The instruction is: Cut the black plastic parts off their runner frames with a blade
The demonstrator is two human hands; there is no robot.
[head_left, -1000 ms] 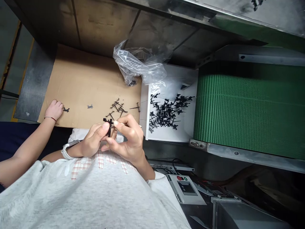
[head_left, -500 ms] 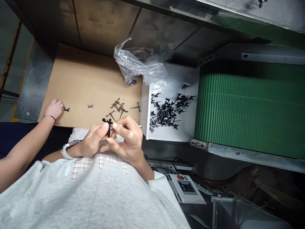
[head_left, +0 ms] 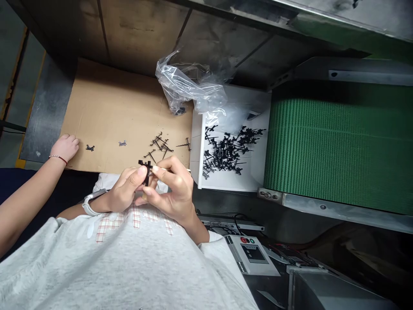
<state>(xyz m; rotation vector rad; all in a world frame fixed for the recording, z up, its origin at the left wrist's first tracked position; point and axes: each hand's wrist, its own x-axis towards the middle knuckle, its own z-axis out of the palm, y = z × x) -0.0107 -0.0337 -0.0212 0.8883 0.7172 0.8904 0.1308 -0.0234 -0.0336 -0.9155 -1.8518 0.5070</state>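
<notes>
Close to my chest, my left hand [head_left: 124, 189] pinches a small black plastic part [head_left: 147, 172], its branched end pointing up. My right hand [head_left: 172, 187] meets it from the other side, thumb and fingers closed at the part's edge; a thin pale stick or tool seems to lie along its fingers, mostly hidden. Just beyond my hands, a loose cluster of similar thin black parts [head_left: 159, 144] lies on the cardboard sheet [head_left: 109, 99]. Two small dark pieces sit farther left: a black piece [head_left: 90, 147] and a greyish piece [head_left: 122, 143].
A co-worker's hand [head_left: 66, 147] rests at the cardboard's left edge. A white box [head_left: 258, 178] holds a heap of black parts, with a clear plastic bag [head_left: 193, 88] over its back corner. Right of it stands a green conveyor belt [head_left: 338, 150]; a control box [head_left: 253, 254] is below.
The co-worker's hand has drawn back left, away from the black piece, which stays on the cardboard. My own hands have hardly moved and still hold the black part.
</notes>
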